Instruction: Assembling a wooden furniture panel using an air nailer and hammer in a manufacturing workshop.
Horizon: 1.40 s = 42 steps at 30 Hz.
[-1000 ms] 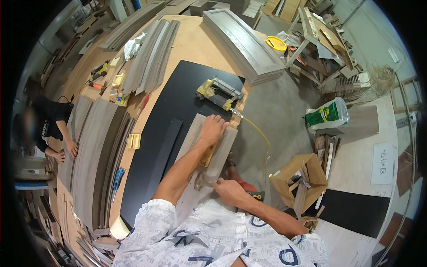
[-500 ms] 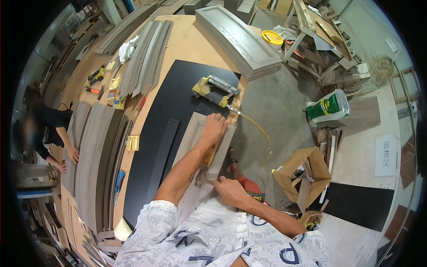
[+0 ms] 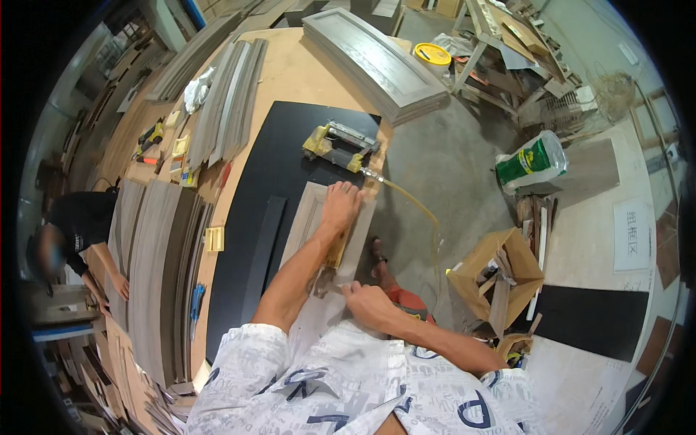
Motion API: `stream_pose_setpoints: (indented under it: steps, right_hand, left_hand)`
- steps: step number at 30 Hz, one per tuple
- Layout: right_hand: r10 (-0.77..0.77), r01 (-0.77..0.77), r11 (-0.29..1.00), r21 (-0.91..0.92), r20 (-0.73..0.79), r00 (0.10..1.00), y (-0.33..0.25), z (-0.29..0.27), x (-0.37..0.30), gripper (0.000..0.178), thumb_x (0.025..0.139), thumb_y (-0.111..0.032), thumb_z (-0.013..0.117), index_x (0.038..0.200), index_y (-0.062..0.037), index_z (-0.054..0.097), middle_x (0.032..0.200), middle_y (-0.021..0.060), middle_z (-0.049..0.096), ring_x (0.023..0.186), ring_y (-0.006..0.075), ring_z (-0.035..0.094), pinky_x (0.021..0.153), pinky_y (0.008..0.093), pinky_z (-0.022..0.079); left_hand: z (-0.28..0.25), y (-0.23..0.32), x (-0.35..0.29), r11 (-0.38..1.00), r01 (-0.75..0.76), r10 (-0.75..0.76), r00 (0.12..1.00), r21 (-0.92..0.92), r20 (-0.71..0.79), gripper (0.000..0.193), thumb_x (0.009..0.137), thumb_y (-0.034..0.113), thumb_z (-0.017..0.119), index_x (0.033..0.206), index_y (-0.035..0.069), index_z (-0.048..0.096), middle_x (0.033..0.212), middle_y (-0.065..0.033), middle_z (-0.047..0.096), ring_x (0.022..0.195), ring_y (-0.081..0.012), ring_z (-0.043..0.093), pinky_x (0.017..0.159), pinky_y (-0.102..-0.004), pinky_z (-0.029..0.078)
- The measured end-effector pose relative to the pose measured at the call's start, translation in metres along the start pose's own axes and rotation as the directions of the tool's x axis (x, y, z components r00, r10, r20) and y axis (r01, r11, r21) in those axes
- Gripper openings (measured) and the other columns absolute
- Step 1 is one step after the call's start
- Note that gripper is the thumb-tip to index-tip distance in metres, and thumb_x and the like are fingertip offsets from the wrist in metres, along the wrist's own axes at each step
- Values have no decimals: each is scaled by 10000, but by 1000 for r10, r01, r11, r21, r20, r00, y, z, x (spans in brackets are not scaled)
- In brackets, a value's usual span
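Observation:
A light grey-brown panel with a raised frame (image 3: pixel 304 217), like a cabinet door, lies on a black board (image 3: pixel 250 170) in front of me. My left hand (image 3: pixel 341 206) is closed over its far end, fingers together and curled at the edge. Under that wrist runs a yellowish wood strip (image 3: pixel 335 255) along the panel. Above the near part, my right hand (image 3: pixel 368 303) grips a small tool that looks like a hammer (image 3: pixel 325 281); blur hides its exact shape. Beyond my left hand a nail gun (image 3: pixel 337 147) with a yellow hose rests on the black board.
Stacked grey panels (image 3: pixel 373 61) sit at the table's far end. Long boards (image 3: pixel 156 268) lie to the left, where a person in black (image 3: pixel 83 225) handles them. A cardboard box of offcuts (image 3: pixel 500 279) and a green-and-white sack (image 3: pixel 533 165) stand on the right.
The view has shifted slightly. My left hand stays on the panel and my right hand keeps the tool near the same spot. The person at left has bent lower.

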State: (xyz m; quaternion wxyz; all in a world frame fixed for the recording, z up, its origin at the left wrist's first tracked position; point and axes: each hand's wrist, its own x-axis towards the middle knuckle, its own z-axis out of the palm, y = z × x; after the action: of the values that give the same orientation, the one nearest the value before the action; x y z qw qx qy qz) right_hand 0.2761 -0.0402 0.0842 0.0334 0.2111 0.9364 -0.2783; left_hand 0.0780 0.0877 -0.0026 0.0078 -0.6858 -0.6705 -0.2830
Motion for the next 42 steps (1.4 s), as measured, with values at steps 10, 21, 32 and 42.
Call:
stream_pose_setpoints:
  steps: [10,21,32,42]
  right_hand:
    - [-73,72,997,24,35,997,8,-4,8,193,722,-61,652,877,53,646,882,214,646,786,348,693,664,443,552]
    - [-33,26,998,64,110,993,19,-23,8,260,740,-108,655,959,31,645,921,236,629,816,397,661,736,461,544]
    - [39,-66,979,194,139,989,51,-68,-11,271,838,-192,647,1025,4,663,933,189,647,878,366,654,790,461,527]
    - [197,-226,868,443,111,974,155,-135,36,373,853,-263,730,1113,-5,658,894,224,677,764,367,655,708,410,514]
  left_hand:
    - [0,1,4,1000,11,-11,1000,18,27,235,976,250,551,879,60,649,893,-96,608,918,-298,553,836,-426,425]
    - [-2,-7,-2,999,-37,36,999,-27,-20,214,943,250,567,852,68,634,905,-104,606,934,-291,550,878,-443,399]
    - [-31,-52,-4,968,147,-135,988,205,-70,261,965,286,545,878,68,659,926,-104,618,971,-276,559,940,-473,367]
    - [-60,-61,0,855,408,-452,889,320,74,440,919,449,589,1077,43,651,1164,-123,580,1211,-263,481,1046,-510,295]
